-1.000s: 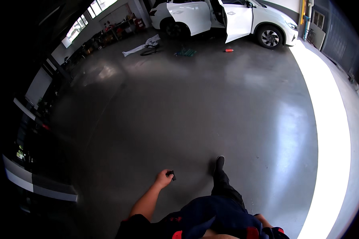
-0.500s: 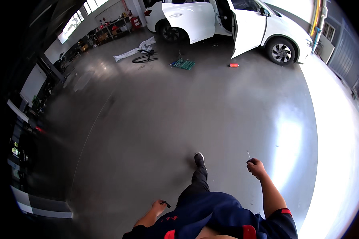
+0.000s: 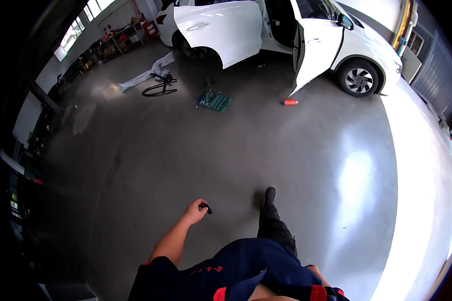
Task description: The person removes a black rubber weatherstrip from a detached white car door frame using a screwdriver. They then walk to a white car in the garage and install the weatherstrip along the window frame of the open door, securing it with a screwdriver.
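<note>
My left hand [image 3: 195, 211] is out ahead of my body, its fingers closed round a small black part [image 3: 205, 207] whose exact kind I cannot make out. Low beside my right hip, only a bit of my right hand [image 3: 314, 269] shows past my dark blue shirt. The tip of a thin metal tool [image 3: 309, 262] sticks up by that hand; its handle and my fingers are hidden. Half a second ago the same hand gripped this slim tool in plain sight.
A white car [image 3: 221, 30] with side doors open stands ahead. On the grey floor before it lie a green tool tray [image 3: 216, 101], a red can [image 3: 290, 102], a black looped strip [image 3: 159, 90] and a crumpled whitish sheet [image 3: 145, 77]. A cluttered workbench [image 3: 123, 37] stands far left.
I have stepped closer to the car, with the other foot forward now. My left hand has swung forward with the black part; my right hand has dropped back beside my hip.
</note>
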### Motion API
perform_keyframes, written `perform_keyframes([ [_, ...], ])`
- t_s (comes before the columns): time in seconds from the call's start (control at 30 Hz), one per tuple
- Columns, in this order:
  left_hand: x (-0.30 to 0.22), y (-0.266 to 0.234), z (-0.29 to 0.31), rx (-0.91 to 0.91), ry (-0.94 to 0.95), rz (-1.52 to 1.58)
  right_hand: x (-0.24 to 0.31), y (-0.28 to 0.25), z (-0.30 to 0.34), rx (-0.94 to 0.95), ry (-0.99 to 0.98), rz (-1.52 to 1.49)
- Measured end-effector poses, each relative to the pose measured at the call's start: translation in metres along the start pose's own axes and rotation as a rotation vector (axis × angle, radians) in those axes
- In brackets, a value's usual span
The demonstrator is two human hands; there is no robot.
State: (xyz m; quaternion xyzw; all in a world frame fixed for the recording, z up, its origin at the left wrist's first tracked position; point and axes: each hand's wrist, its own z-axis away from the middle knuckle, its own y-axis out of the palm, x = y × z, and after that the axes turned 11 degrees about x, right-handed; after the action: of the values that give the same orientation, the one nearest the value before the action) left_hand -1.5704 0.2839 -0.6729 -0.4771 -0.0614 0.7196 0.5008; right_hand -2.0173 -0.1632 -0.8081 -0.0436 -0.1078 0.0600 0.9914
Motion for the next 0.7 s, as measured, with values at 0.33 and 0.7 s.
perform_keyframes([
  [0.33,-0.098,-0.092,-0.276,-0.138,0.082,0.144,0.496,-0.25,-0.029,-0.199,-0.294,-0.122],
  [0.7,-0.274,-0.255,-0.568,-0.222,0.148,0.359,0.924,-0.37,-0.047,-0.173,-0.622,-0.189],
])
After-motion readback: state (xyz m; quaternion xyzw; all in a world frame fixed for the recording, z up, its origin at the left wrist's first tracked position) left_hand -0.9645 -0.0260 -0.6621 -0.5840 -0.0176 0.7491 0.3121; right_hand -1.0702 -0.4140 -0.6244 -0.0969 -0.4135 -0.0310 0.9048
